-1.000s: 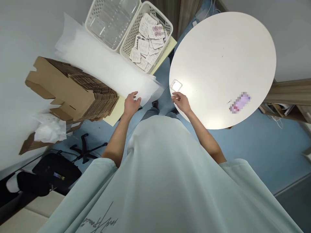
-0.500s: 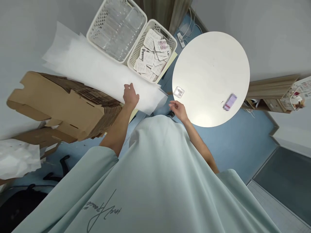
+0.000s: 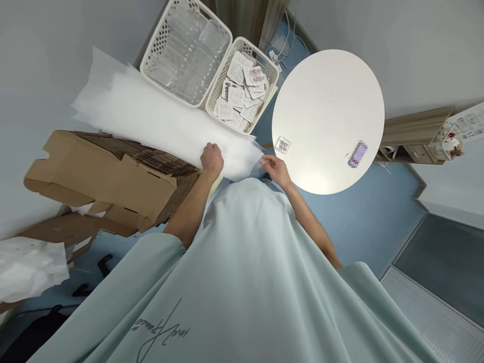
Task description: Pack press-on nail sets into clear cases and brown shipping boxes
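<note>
My left hand is curled on the thin white sheets, left of the round table; my right hand bends loosely by their right end. I can't tell whether either pinches any. Uneven tugging could crease clinging layers.

Upper garment: one loose top, pale grey-green, matt in finish. The front hangs in long soft folds, its leading edge rounded and lying between and behind the left fingers and right fingers. Left sleeve is short, wide and matching, ending well behind the left fingers; right sleeve likewise behind the right. Marking: dark, slanting handwritten-style script, well behind the left fingers, partly legible.
</note>
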### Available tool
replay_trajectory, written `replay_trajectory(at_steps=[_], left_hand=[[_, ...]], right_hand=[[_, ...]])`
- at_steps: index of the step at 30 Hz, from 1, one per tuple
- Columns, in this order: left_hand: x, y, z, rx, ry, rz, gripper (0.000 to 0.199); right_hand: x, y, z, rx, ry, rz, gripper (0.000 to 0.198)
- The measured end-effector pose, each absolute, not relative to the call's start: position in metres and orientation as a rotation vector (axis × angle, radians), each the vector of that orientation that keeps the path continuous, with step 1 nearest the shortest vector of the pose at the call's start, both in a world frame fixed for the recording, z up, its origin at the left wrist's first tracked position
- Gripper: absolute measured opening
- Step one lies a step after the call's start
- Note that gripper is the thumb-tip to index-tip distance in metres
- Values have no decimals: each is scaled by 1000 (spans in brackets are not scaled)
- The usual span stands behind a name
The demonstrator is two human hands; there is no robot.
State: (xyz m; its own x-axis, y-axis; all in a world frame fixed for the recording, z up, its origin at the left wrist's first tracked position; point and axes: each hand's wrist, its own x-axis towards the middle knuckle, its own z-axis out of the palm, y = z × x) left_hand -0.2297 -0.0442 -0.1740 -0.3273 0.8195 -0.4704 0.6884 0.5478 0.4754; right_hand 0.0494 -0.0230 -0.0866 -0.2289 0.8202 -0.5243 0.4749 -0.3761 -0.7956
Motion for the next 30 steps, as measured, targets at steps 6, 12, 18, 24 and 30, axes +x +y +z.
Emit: replay_trajectory(at_steps=[6,12,18,24,30], left_hand=[[-230,-55,-128,1385,2064,360,28],[-199,-64,-62,1657,1697,521,10],[-139,-61,-29,1869,1335,554,13],[-90,-39,-42,1656,1573,813,39],[-24,-19,-72,1063,1713,710,110]], right_hand=[[32,-13,-76,-1662,-1517,1667,70],[20,-4,-48,-1634,-1417,1719,77],[55,4,-20,-1658,-1444,1458,64],[138,4,-5,-1692,-1079,1317,58],[221,6,-32,-1697,-768,1200,65]])
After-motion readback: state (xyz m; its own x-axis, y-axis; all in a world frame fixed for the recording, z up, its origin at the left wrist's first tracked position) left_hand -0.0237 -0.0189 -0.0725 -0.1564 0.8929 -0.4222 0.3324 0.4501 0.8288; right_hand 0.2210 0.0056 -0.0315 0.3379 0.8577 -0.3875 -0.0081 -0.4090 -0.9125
